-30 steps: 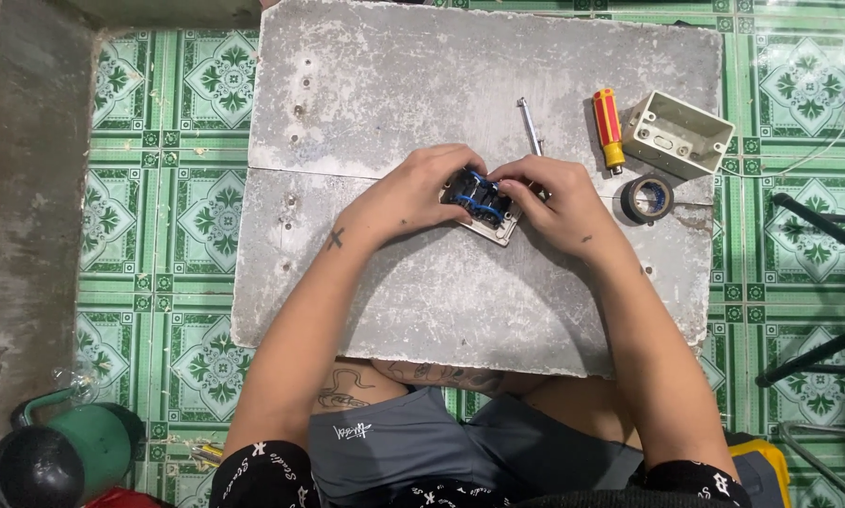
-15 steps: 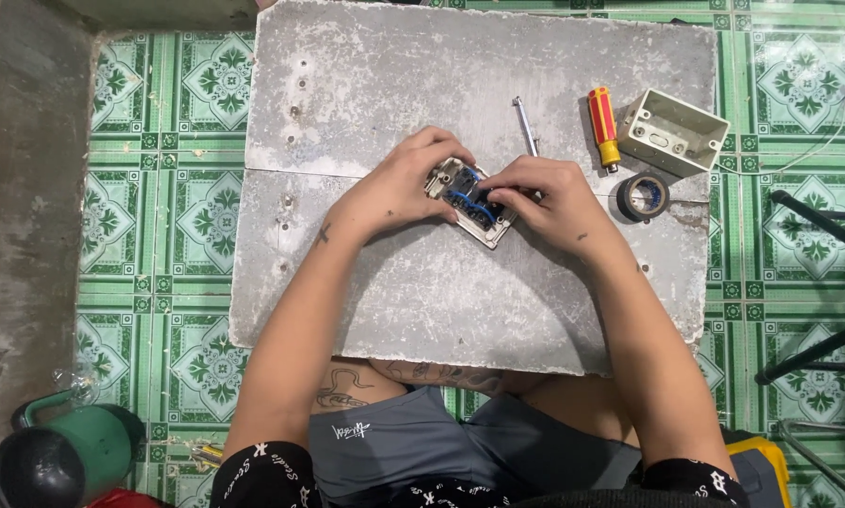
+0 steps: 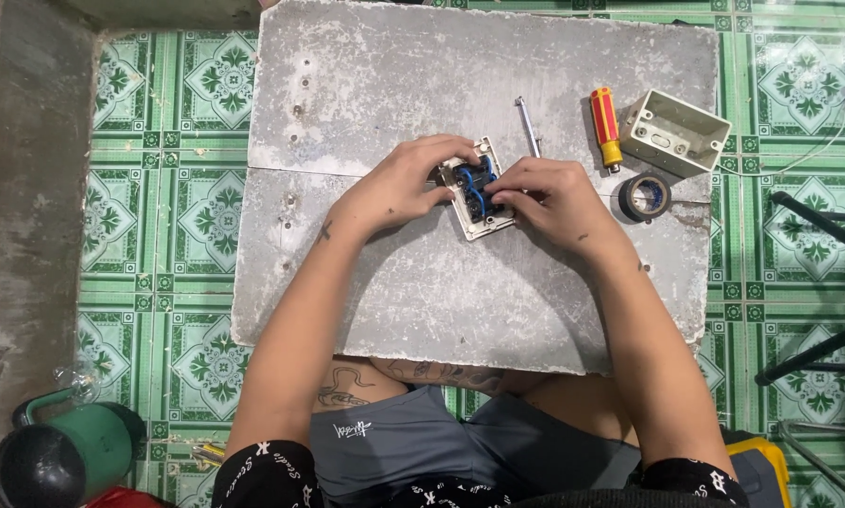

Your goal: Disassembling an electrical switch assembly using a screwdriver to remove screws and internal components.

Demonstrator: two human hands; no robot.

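Hands [image 3: 413, 188] grip square white plastic switch plate [image 3: 479, 188].

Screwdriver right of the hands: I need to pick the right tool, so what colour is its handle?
Red screwdriver handle with a yellow band, clearest in the head view.

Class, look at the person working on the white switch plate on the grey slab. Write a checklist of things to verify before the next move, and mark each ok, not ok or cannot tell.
1. Switch plate lies on the grey slab, back side up with blue wires showing: ok.
2. Left hand steadies the plate's left edge: ok.
3. Right hand has its fingertips on the blue wires: ok.
4. Wire ends seated in their terminals: cannot tell, fingers cover them.
5. Red and yellow screwdriver lies on the slab beside the right hand: ok.
6. White mounting box and black tape roll lie apart from the plate: ok.
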